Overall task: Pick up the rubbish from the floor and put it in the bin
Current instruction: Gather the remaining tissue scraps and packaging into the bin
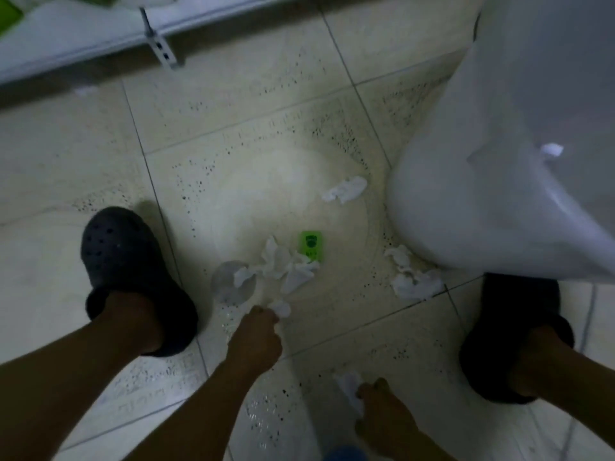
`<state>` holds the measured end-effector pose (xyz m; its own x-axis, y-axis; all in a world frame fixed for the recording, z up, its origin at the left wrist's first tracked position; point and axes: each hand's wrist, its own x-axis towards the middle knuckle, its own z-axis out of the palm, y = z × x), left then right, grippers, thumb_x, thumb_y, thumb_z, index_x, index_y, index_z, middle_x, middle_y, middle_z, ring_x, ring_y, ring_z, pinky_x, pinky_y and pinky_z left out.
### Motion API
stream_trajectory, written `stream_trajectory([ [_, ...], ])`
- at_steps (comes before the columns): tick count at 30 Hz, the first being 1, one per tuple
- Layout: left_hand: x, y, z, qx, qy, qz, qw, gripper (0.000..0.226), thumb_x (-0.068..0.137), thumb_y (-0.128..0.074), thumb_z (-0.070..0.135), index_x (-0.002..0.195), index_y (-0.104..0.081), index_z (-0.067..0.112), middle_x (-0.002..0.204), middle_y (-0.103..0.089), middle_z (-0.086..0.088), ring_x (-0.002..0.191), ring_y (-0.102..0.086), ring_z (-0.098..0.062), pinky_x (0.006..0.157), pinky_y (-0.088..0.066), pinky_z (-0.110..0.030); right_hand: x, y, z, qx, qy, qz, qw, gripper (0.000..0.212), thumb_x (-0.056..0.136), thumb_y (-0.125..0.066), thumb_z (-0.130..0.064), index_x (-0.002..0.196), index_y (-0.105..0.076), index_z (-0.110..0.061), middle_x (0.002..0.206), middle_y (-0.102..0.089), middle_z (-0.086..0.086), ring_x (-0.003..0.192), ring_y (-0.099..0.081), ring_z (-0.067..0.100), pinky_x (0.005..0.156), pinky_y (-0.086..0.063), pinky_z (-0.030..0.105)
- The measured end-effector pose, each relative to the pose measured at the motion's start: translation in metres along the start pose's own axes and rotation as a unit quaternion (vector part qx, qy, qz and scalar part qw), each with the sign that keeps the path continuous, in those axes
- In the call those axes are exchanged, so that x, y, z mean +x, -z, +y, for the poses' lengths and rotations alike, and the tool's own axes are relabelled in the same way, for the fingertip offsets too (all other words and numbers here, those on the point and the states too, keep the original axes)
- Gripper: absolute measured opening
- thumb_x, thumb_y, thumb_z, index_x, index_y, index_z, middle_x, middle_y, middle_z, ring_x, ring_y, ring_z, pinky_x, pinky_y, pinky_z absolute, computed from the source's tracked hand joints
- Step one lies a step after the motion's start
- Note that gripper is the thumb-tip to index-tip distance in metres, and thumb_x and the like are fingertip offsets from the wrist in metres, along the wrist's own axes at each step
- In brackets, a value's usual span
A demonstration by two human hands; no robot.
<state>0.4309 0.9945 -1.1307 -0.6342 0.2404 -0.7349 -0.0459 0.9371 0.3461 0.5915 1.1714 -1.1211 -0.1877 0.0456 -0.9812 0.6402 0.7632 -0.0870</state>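
Step in hand, as I judge it: gathering, with both hands loaded. The left hand is low over the pale tiled floor, fingers curled and pinching a small crumpled white tissue. The right hand is nearer me, fingers closed round a longer white tissue wad; its long axis runs away from me, leaning left. A loose cluster of crumpled white tissues has no clear axis. A small green rectangular packet beside the cluster points lengthwise away from me. A large white bin stands to the right. Next move: lift both, swing right, release over the opening.
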Motion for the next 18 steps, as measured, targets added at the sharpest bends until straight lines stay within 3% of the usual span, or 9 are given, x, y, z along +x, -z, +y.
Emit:
stream_trajectory([
  [3,-0.019,0.017,0.019,-0.029,-0.033,-0.03,0.999,0.045,0.089,-0.05,0.003,0.132,-0.048,0.015,0.134,-0.049,-0.008,0.122,-0.049,-0.021,0.102,-0.035,-0.023,-0.022,0.027,-0.013,0.034,0.039,0.11,0.993,0.041,0.087,-0.05,-0.012,0.128,-0.046,-0.014,0.132,-0.047,0.009,0.114,-0.054,0.031,0.086,-0.045,0.029],
  [6,-0.038,0.048,0.053,-0.054,-0.098,-0.028,0.993,0.043,0.088,-0.054,0.003,0.13,-0.053,0.011,0.125,-0.061,-0.009,0.112,-0.058,-0.02,0.095,-0.043,-0.023,-0.054,0.067,-0.037,0.105,0.128,0.182,0.969,0.025,0.085,-0.051,-0.008,0.101,-0.059,-0.025,0.108,-0.057,0.005,0.101,-0.058,0.021,0.074,-0.039,0.02],
  [8,-0.051,0.074,0.077,-0.06,-0.154,-0.009,0.986,0.032,0.089,-0.056,0.004,0.121,-0.059,0.003,0.108,-0.067,-0.012,0.096,-0.06,-0.017,0.089,-0.045,-0.019,-0.079,0.093,-0.051,0.166,0.193,0.249,0.934,0.02,0.085,-0.058,-0.012,0.08,-0.055,-0.032,0.086,-0.057,-0.006,0.081,-0.058,0.01,0.061,-0.038,0.008],
  [9,-0.059,0.086,0.088,-0.056,-0.182,0.006,0.982,0.025,0.087,-0.057,0.002,0.111,-0.064,0.0,0.102,-0.069,-0.012,0.091,-0.06,-0.017,0.087,-0.044,-0.015,-0.092,0.103,-0.057,0.196,0.222,0.28,0.913,0.017,0.086,-0.06,-0.015,0.08,-0.054,-0.031,0.082,-0.057,-0.008,0.076,-0.056,0.009,0.059,-0.037,0.007],
  [11,-0.073,0.109,0.109,-0.029,-0.211,0.056,0.975,0.02,0.083,-0.058,-0.001,0.098,-0.071,0.003,0.099,-0.072,-0.013,0.092,-0.064,-0.022,0.092,-0.046,-0.023,-0.119,0.12,-0.065,0.238,0.258,0.318,0.881,0.01,0.088,-0.06,-0.018,0.097,-0.057,-0.021,0.09,-0.061,-0.001,0.08,-0.057,0.015,0.067,-0.047,0.02],
  [13,-0.09,0.128,0.125,-0.023,-0.208,0.111,0.971,0.022,0.082,-0.06,0.001,0.098,-0.072,0.008,0.101,-0.072,-0.013,0.095,-0.065,-0.027,0.086,-0.051,-0.032,-0.145,0.132,-0.067,0.243,0.271,0.334,0.869,0.028,0.088,-0.06,-0.013,0.115,-0.056,-0.009,0.102,-0.062,0.008,0.088,-0.056,0.021,0.077,-0.047,0.034],
  [16,-0.118,0.156,0.146,-0.039,-0.223,0.168,0.959,0.014,0.083,-0.065,0.011,0.095,-0.073,0.01,0.1,-0.067,-0.012,0.09,-0.065,-0.027,0.082,-0.053,-0.037,-0.183,0.154,-0.065,0.199,0.302,0.393,0.846,0.018,0.086,-0.064,-0.013,0.1,-0.062,-0.002,0.093,-0.064,0.01,0.08,-0.054,0.021,0.066,-0.037,0.02],
  [18,-0.138,0.17,0.157,-0.059,-0.232,0.196,0.951,0.012,0.085,-0.065,0.02,0.091,-0.07,0.01,0.093,-0.068,-0.009,0.084,-0.066,-0.024,0.077,-0.054,-0.036,-0.21,0.165,-0.062,0.186,0.321,0.444,0.816,0.014,0.084,-0.067,-0.018,0.083,-0.059,-0.007,0.078,-0.054,-0.002,0.068,-0.049,0.015,0.057,-0.033,0.01],
])
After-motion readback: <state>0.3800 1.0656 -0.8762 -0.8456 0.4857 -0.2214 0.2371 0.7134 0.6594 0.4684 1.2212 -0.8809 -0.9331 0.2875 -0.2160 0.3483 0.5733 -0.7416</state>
